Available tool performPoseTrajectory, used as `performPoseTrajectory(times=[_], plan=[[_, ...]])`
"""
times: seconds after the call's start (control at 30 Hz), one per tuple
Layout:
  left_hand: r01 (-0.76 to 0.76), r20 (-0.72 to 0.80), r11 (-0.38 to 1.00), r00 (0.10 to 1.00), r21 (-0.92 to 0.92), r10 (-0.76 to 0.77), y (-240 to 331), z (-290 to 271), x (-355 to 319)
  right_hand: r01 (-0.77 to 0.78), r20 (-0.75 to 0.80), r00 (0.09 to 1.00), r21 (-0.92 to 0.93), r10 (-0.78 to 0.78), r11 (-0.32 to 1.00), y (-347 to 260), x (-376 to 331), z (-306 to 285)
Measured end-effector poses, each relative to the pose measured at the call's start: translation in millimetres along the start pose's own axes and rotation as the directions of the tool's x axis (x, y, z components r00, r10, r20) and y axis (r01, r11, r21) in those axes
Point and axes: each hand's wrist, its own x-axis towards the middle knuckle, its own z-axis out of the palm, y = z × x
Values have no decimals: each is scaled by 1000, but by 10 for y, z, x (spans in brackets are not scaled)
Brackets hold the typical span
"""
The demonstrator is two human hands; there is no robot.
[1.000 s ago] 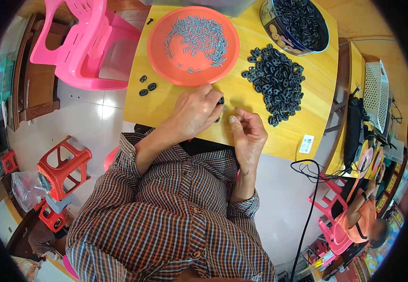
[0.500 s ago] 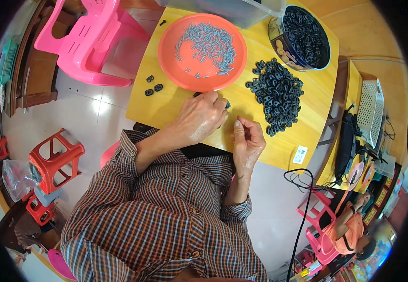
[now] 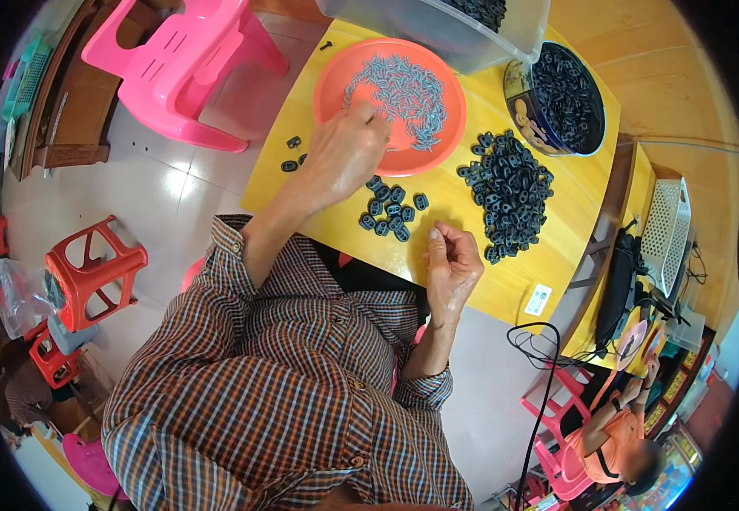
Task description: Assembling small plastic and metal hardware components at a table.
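My left hand (image 3: 348, 153) reaches over the near left part of an orange round plate (image 3: 329, 95). Its fingers are bent down and closed beside small silver-grey pieces (image 3: 403, 94) that look like springs; what they pinch is hidden. Close to the table's near edge, my right hand (image 3: 453, 266) has thumb and fingers pressed together, and I cannot make out anything between them. Several black two-holed pieces (image 3: 395, 194), like cord locks, lie loosely between my hands. A larger heap of black pieces (image 3: 510, 192) is to the right.
A round tin (image 3: 518, 89) full of black pieces stands at the back right, beside a clear plastic bin (image 3: 438, 34). A black screw (image 3: 326, 45) lies by the plate. A white label (image 3: 538, 300) and a black cable (image 3: 548, 375) are at the right. Another person (image 3: 612, 439) sits beyond.
My left hand has moved up and away to the plate, uncovering the loose black pieces it was over. The right hand stays near the table edge. The view has shifted slightly.
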Motion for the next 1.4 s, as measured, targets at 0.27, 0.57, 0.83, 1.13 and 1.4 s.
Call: performPoseTrajectory(times=[0.27,0.57,0.83,1.13,1.4], plan=[[-113,59,994,992,16,112,-84,-5,37,-48,34,998,-18,48,999,-86,52,21],[-126,251,991,961,36,113,-23,-66,96,34,47,998,-67,-31,997,-14,75,41],[-38,-13,999,999,1,38,-151,-5,128,41,26,999,-69,-39,997,68,77,14],[-10,101,1000,995,-12,12,-132,51,134,-46,11,999,15,46,999,-2,64,28],[-80,-20,988,997,-130,78,-106,99,104,-41,12,999,15,41,999,-23,59,13]])
